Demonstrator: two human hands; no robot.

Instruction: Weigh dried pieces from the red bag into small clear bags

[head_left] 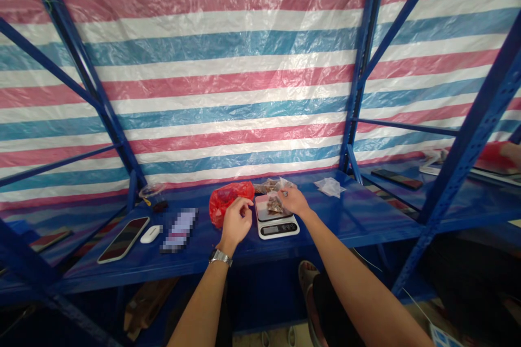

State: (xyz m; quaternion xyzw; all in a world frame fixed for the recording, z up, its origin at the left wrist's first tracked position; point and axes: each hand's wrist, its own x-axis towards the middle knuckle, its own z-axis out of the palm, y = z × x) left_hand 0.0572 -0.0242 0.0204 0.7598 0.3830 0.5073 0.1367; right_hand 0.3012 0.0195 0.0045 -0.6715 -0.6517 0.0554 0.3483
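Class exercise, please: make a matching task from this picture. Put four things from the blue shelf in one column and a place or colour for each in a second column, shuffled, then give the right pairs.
Things:
1. plastic bag
2. scale
3. phone
4. earbud case

Descriptions:
A. small, white, right of the phone
B. red, beside the left hand
C. lies far left, dark screen up
D. a small packet rests on it, under the right hand

Pairs: 1-B, 2-D, 3-C, 4-A

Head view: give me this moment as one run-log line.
left hand: at red bag | right hand: on small clear pouch over scale | phone lying left on blue shelf
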